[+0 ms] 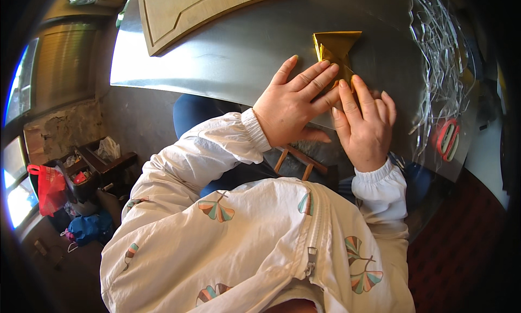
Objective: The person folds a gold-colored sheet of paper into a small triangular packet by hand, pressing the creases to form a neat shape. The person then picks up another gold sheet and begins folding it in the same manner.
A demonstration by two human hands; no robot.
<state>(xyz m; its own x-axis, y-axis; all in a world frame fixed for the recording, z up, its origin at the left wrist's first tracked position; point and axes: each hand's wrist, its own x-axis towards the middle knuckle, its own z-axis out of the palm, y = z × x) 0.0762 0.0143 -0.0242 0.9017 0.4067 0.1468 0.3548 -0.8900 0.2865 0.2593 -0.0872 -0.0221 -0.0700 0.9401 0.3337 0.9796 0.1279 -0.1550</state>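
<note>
A folded piece of shiny gold foil paper lies on the dark metal tabletop, its wide end pointing away from me. My left hand is laid palm down with its fingers stretched and apart, the fingertips pressing on the paper's near part. Beside it, the fingertips of my right hand touch the narrow lower end of the paper; its fingers are extended and slightly apart. The two hands meet at the fingertips and cover part of the lower folds, so their exact shape is hidden.
A wooden panel with a grooved border rests at the far left of the metal table. Tangled clear plastic strips and red-handled scissors lie at the right. A red bag and a blue bundle are on the left.
</note>
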